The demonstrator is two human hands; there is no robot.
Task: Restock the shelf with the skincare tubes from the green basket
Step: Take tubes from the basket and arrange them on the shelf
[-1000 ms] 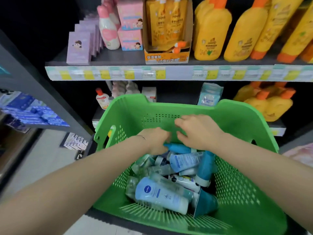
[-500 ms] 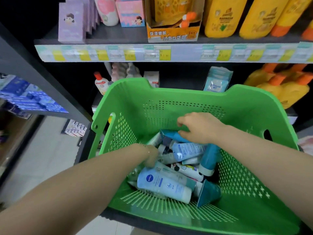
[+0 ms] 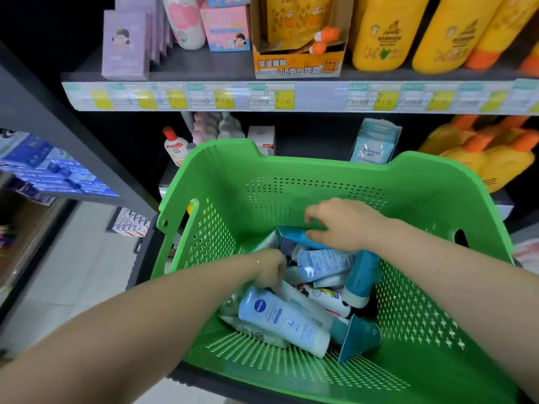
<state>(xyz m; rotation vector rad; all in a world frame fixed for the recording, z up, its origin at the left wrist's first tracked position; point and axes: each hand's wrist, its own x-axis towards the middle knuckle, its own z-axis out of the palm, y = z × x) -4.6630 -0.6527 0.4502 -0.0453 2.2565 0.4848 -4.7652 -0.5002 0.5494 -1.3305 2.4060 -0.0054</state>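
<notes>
The green basket (image 3: 221, 150) sits in front of the shelves with several skincare tubes piled in its bottom. My right hand (image 3: 345, 224) reaches in from the right and pinches the flat end of a teal tube (image 3: 293, 237) at the back of the pile. My left hand (image 3: 269, 269) is lower, knuckles up, with its curled fingers buried among the tubes, so what they hold is hidden. A pale blue Nivea tube (image 3: 280, 319) lies in front of it. A light blue tube (image 3: 323, 262) and a teal tube (image 3: 361, 275) lie between my hands.
The upper shelf (image 3: 291, 97) carries purple boxes (image 3: 125, 45), pink boxes and big yellow bottles (image 3: 376, 33). On the lower shelf behind the basket stand a red-capped bottle (image 3: 175, 147), a blue pack (image 3: 373, 144) and more yellow bottles (image 3: 495, 161). Tiled floor lies to the left.
My left hand dropped from the back of the pile, beside my right hand, down among the tubes on the left. The right hand stayed at the teal tube. The view tilted down.
</notes>
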